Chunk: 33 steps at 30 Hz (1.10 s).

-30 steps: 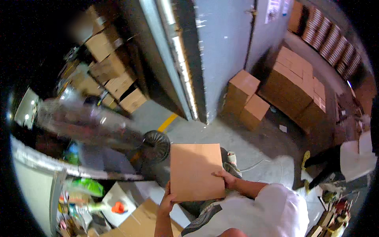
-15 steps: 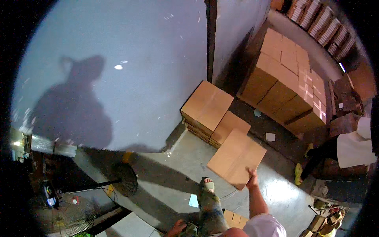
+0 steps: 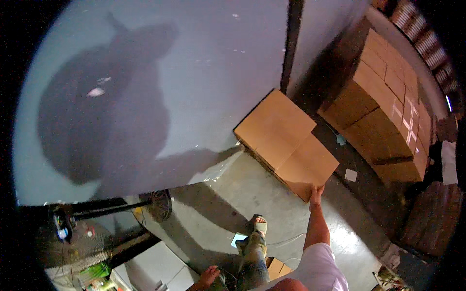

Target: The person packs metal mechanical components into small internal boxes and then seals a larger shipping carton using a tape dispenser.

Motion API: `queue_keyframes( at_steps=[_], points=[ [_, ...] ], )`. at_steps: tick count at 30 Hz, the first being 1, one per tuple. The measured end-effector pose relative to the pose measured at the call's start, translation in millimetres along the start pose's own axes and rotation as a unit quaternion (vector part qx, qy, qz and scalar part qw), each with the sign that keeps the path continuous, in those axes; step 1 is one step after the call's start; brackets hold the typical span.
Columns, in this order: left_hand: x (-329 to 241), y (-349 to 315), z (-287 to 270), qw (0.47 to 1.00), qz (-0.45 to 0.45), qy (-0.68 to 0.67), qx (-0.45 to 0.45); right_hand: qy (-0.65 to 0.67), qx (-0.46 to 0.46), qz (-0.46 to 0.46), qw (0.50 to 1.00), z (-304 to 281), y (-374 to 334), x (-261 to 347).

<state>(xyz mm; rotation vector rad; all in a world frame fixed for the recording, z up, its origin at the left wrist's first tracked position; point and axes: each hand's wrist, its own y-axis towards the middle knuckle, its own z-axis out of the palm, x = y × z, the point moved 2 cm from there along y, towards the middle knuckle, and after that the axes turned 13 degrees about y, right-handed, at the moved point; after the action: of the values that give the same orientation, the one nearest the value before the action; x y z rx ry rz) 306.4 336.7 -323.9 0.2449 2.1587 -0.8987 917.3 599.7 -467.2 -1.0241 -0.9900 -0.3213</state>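
Note:
My right hand [image 3: 316, 195] stretches forward and grips a flat brown cardboard box [image 3: 310, 165] at its near right corner. Its thumb and fingertips show at the edge; the underside is hidden. That box lies right up against another brown cardboard box [image 3: 274, 128], which sits by the wall, and their tops look almost level. Whatever lies beneath the held box is covered by it. Low in the view, my left hand [image 3: 209, 275] hangs beside my leg, loosely bent, with nothing seen in it.
A large block of stacked cartons [image 3: 383, 111] stands to the right. The blue-grey wall [image 3: 208, 87] fills the upper left. A fan [image 3: 159, 204] and a white surface [image 3: 155, 266] are at lower left. Paper scraps and a thin cord [image 3: 286, 240] lie on the floor.
My right hand has pushed the held box forward, from overlapping in front of the stack to lying against the box by the wall. The person at the right is mostly out of view.

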Motion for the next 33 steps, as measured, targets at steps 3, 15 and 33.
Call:
queue_keyframes(
  at_steps=[3, 15, 33],
  points=[
    [-4, 3, 18, 0.991, -0.019, -0.132, -0.026, -0.075, -0.018, -0.150, 0.986, -19, -41, -18],
    [-15, -207, -10, 0.832, -0.432, -0.158, -0.310, -0.420, 0.515, 0.214, 0.716, 186, -365, -178],
    [143, -771, 303, 0.220, -0.684, -0.519, -0.462, -0.456, 0.889, -0.045, -0.016, 90, -1206, -410]
  ],
)
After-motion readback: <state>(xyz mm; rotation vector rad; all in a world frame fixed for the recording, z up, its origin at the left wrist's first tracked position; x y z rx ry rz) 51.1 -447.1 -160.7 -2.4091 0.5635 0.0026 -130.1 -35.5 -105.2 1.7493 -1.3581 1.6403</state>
